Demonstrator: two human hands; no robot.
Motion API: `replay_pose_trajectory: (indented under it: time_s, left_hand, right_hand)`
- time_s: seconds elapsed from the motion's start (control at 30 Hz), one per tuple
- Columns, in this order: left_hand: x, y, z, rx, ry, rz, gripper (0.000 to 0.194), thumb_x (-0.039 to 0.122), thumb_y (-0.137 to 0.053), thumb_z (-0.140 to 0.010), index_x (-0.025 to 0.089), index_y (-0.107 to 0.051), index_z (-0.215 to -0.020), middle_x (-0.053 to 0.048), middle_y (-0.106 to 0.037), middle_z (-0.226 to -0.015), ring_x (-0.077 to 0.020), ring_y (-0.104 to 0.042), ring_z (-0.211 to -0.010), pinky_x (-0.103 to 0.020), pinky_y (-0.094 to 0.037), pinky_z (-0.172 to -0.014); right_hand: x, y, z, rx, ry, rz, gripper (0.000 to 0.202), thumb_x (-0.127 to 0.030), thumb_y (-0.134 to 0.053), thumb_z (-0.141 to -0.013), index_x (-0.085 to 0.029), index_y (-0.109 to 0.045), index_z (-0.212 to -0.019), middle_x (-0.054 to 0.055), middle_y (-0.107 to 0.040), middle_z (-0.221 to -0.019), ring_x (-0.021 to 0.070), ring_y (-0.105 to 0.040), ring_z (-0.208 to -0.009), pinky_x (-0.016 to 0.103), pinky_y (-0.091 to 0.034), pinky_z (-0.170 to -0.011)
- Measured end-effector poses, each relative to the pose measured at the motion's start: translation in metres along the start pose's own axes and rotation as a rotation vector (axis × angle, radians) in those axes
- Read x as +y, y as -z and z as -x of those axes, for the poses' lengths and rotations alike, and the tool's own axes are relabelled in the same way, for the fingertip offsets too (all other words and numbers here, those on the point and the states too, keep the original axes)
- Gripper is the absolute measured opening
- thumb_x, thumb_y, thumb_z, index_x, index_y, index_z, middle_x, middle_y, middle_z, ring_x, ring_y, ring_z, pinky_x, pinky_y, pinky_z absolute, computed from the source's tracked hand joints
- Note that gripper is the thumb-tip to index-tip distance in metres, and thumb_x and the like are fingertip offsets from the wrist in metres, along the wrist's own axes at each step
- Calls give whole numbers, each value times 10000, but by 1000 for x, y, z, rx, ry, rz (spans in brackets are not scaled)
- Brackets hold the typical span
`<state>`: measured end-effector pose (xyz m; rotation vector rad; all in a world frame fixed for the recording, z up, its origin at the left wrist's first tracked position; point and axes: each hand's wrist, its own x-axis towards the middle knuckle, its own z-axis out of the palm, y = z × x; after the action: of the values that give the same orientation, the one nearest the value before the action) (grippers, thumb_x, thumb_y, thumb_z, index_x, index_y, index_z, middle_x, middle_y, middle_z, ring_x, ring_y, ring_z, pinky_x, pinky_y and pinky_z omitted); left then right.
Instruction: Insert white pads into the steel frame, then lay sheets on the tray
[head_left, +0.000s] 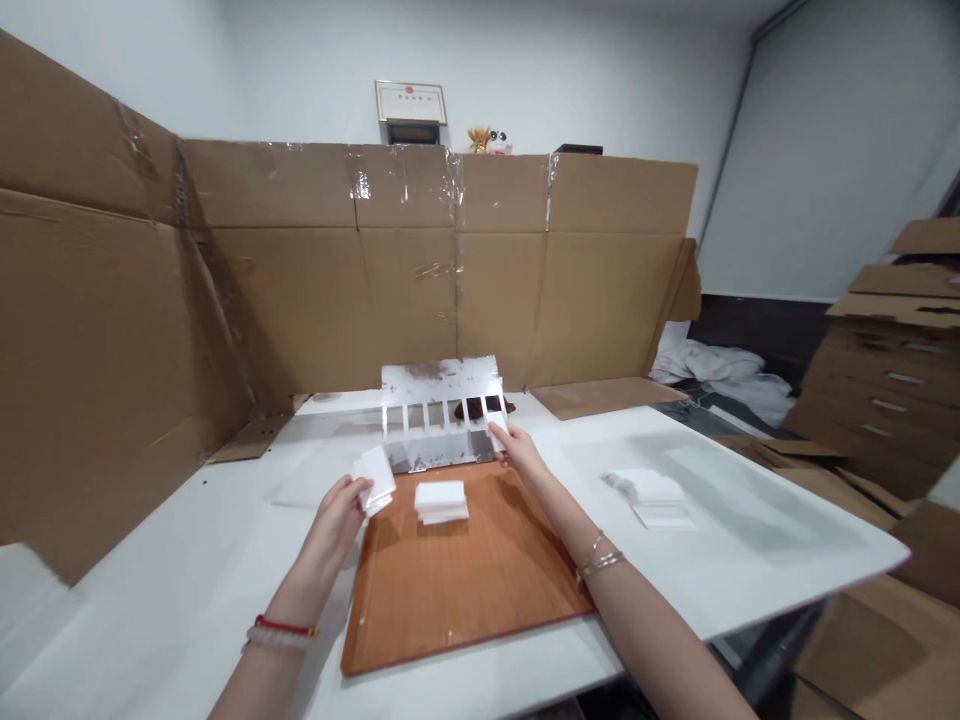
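Observation:
My left hand (346, 508) pinches a small stack of white cards (377, 480) above the back left corner of a brown wooden board (465, 580). Between the fingers of my right hand (513, 447) is a single white card (496, 428), held at the right end of a slotted white rack (439, 385). The rack stands behind the board, with a row of upright openings and dark smudges on it. Another stack of white cards (440, 502) lies on the back part of the board, between my two hands.
On the white table (757, 540), more white pieces (652, 497) lie at the right. A dark item (469, 409) sits behind the rack. Cardboard walls (315, 300) enclose the back and left. Cardboard boxes (877, 370) are stacked beyond the table's right side.

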<state>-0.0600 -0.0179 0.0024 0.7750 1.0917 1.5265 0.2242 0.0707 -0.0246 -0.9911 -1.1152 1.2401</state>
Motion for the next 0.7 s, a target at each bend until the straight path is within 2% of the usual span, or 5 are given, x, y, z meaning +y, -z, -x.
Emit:
replay_pose_trajectory:
  time_s: [0.13,0.27,0.37,0.53,0.7]
  left_hand:
    - [0,-1,3,-4,0,-5,257,183,-807,-515,199,-599,-665,-4,-671,-660,-158,-595,-596,-236,-449,-555]
    - [1,-3,4,-2,-3,-11,265,191,-807,-495,205,-601,-661,-11,-671,-667,-165,-599,-608,-240,-450,-549]
    - [1,-3,3,-2,5,-20,283,189,-816,-476,213,-585,-637,-7,-666,-652,-166,-586,-593,-243,-440,-529]
    - [0,-2,5,-13,-12,-18,350,231,-860,-468,215,-540,-609,23,-619,-603,-142,-562,-577,-228,-436,-530]
    - [0,-3,7,-18,-9,-23,342,233,-856,-479,205,-553,-636,14,-639,-628,-154,-594,-606,-231,-446,-549]
  right_hand:
    - [4,-2,0,0,-5,34,210,-363,-657,-925,-171,-589,-872,-40,-551,-710,105,-525,-591,245,-465,-558]
    - [3,-5,1,-22,-6,27,118,-275,-658,-932,-166,-613,-923,8,-636,-872,141,-623,-747,287,-543,-664]
    - [2,-4,0,-18,-9,20,103,-238,-673,-918,-164,-614,-960,29,-656,-950,150,-643,-777,281,-554,-648]
    - [2,-1,-2,11,14,4,133,-230,-677,-910,-157,-606,-995,40,-657,-996,152,-648,-801,277,-562,-645]
    - [2,0,1,18,53,-7,264,-309,-756,-802,-197,-613,-994,68,-676,-1021,195,-662,-847,289,-569,-622]
